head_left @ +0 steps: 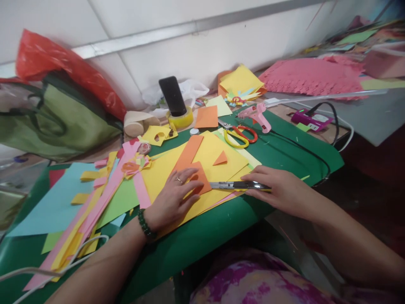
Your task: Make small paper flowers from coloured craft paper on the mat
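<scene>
My right hand point(280, 188) grips the handle of a utility knife point(234, 185), which lies level and points left. The blade end meets the right edge of a small orange piece of paper point(203, 179). With fingers spread, my left hand point(174, 194) rests on that orange piece and holds nothing. Beneath both hands is a stack of yellow paper sheets point(218, 145). A small orange triangle point(221, 158) and an orange strip point(190, 153) also lie on the stack.
Scissors point(242, 137) and a pink glue gun point(257, 116) lie on the green mat point(294, 145). A phone point(173, 95) stands on a yellow tape roll point(181, 118). Paper strips point(104, 194) and a paper flower point(136, 165) are left. A purple power strip point(311, 120) sits at right.
</scene>
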